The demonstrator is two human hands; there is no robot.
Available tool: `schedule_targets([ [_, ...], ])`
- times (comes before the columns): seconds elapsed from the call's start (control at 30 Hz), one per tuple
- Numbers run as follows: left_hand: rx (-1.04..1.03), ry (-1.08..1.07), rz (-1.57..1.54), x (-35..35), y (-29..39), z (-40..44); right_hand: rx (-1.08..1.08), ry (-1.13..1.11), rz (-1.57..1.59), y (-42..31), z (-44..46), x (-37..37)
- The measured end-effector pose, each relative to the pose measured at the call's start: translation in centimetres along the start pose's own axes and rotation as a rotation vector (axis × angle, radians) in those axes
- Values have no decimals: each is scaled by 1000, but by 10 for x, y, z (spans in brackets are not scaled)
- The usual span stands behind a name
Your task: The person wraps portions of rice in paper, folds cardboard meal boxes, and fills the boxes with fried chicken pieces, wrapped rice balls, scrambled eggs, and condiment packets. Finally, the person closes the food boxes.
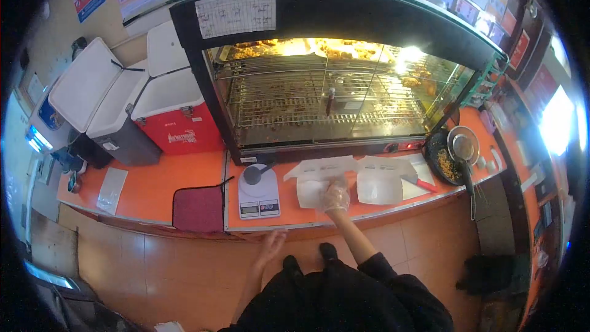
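Note:
My right hand (337,197), in a clear plastic glove, is over the right part of an open white paper box (309,192); its fingers are smeared under the glove, and whether they hold anything cannot be made out. A second open white box (376,185) stands just to the right. Bare and empty, my left hand (271,246) hangs in front of the counter edge, fingers apart. Nearest to it is a white kitchen scale (259,193) with a dark round-headed scoop (252,175) on top.
Behind the boxes stands a glass warming cabinet (326,92) with fried food on its upper trays. To the right are a red-handled knife (425,185), a black wok (444,158) and a strainer (463,146). A maroon cloth (198,208) and red cooler (178,120) are left.

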State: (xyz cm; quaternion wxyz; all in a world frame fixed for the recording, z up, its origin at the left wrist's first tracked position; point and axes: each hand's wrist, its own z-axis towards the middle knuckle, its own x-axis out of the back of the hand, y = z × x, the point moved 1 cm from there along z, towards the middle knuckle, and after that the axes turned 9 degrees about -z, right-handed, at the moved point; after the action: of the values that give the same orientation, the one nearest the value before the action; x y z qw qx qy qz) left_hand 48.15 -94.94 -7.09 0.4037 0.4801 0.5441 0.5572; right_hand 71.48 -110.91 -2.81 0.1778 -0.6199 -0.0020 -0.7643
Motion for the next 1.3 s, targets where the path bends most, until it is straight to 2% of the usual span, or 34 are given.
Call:
schedule_targets([
  [0.07,66,-98,-111,-26,26,-12,16,81,-97,1,-4,4],
  [0.13,117,-142,-129,-47,-6,-23,-96,-161,-2,-2,-8,39],
  [0.17,171,-180,-152,-54,-18,-26,-100,-158,-1,0,-5,48],
  [0.23,194,-206,-121,-63,-18,-24,107,-61,186,8,-4,64],
  [0.3,231,-262,-83,-75,-9,-24,100,-44,189,22,-8,90],
  [0.33,76,-139,-19,-76,3,-14,121,-19,193,27,-9,109],
  [0.37,-81,-14,42,-76,16,-2,32,-21,326,31,-13,138],
  [0.43,47,273,176,-72,33,31,-33,-20,359,68,-18,137],
  [0.47,-156,486,229,-72,24,57,-70,-22,389,90,-18,131],
  [0.5,-116,538,333,-64,31,87,-62,-1,419,122,-22,107],
  [0.53,-213,615,346,-56,15,118,-74,9,419,143,-28,116],
  [0.57,-223,571,219,-56,39,136,-75,97,488,163,-35,131],
  [0.6,-331,455,290,-34,2,168,-79,194,554,185,-41,143],
  [0.63,-98,334,398,-17,-8,192,-77,267,552,216,-47,136],
  [0.67,111,486,234,-30,3,196,-98,301,547,245,-52,139],
  [0.73,71,491,163,-15,-20,213,-353,37,646,300,-62,142],
  [0.77,35,491,110,-8,-32,215,-284,125,463,310,-66,171],
  [0.8,16,488,68,-2,-42,218,-314,124,457,319,-63,174],
  [0.83,176,485,220,-13,-16,207,-298,38,412,324,-56,173],
  [0.87,-115,521,148,-8,-45,214,-271,-41,371,327,-42,170],
  [0.93,-215,613,425,-50,10,183,26,-109,261,325,-4,133],
  [0.97,-229,609,434,-64,32,174,229,-35,94,319,9,118],
  [1.0,-22,618,478,-73,44,165,426,37,-77,308,21,109],
  [1.03,189,625,518,-77,47,159,486,37,-120,300,35,97],
  [1.1,174,664,558,-50,-5,161,378,-31,-67,280,63,61],
  [1.17,240,658,544,-55,2,156,153,-43,13,259,84,13],
  [1.23,-9,925,554,-40,-39,159,-78,5,92,239,87,-36],
  [1.3,97,963,620,-34,-35,154,44,-201,130,236,88,0],
])
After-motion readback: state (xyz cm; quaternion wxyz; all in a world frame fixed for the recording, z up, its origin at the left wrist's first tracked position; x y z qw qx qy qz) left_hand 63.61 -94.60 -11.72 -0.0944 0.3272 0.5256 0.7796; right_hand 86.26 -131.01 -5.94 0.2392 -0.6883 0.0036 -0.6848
